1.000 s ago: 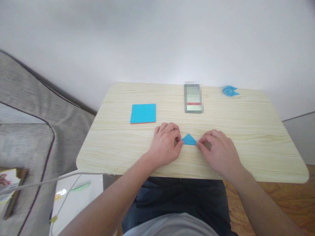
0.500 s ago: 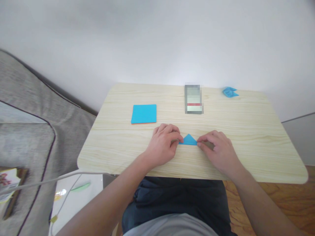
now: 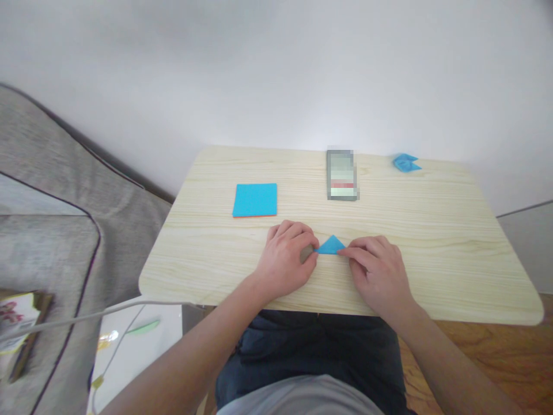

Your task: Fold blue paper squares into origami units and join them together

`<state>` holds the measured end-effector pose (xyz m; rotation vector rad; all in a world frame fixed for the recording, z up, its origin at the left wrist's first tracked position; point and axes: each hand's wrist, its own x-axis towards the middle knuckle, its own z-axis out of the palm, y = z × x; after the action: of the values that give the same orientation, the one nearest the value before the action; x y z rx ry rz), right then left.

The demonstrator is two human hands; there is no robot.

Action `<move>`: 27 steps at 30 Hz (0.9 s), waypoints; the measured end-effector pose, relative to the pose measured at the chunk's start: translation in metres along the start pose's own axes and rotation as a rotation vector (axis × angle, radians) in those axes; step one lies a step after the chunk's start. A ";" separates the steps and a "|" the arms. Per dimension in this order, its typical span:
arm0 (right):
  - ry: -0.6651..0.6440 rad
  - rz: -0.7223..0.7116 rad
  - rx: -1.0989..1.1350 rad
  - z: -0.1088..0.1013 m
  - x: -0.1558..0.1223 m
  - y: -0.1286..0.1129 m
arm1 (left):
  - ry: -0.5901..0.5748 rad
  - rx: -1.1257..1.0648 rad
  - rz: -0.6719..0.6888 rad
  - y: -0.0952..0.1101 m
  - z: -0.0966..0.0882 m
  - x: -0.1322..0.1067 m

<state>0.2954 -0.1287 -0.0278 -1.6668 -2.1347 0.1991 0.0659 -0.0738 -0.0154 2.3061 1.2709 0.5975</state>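
Note:
A small blue paper folded into a triangle (image 3: 330, 245) lies flat on the pale wooden table (image 3: 453, 242), near its front edge. My left hand (image 3: 286, 260) pinches the triangle's left corner with curled fingers. My right hand (image 3: 378, 272) presses its fingertips on the triangle's right corner and lower edge. Both hands rest on the tabletop.
A stack of square blue paper (image 3: 254, 200) lies at the left of the table. A phone (image 3: 342, 174) lies near the far edge, and a folded blue paper figure (image 3: 405, 162) sits at the far right. A grey sofa (image 3: 52, 219) stands to the left, with a white cable (image 3: 86, 317) beside it.
My right hand has slid a little left along the triangle's lower edge. The left hand and the triangle have stayed almost in place.

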 end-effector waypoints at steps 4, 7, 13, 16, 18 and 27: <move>0.010 0.029 -0.029 -0.001 0.000 -0.007 | -0.008 -0.022 -0.001 0.000 -0.001 0.000; 0.026 0.052 -0.065 -0.001 0.000 -0.012 | -0.013 -0.026 0.009 0.000 -0.001 -0.001; 0.055 0.056 -0.085 0.001 0.001 -0.018 | -0.013 -0.014 0.030 0.000 -0.001 -0.004; 0.050 0.045 -0.059 0.002 0.002 -0.018 | -0.017 -0.010 0.035 0.001 -0.002 -0.004; 0.030 0.039 -0.038 0.002 0.003 -0.019 | -0.023 -0.007 0.034 0.002 -0.002 -0.004; 0.008 0.001 0.017 0.005 0.005 -0.026 | -0.024 0.038 0.084 0.009 0.004 -0.008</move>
<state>0.2691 -0.1304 -0.0213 -1.6562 -2.1210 0.2101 0.0703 -0.0857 -0.0149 2.4004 1.1884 0.5768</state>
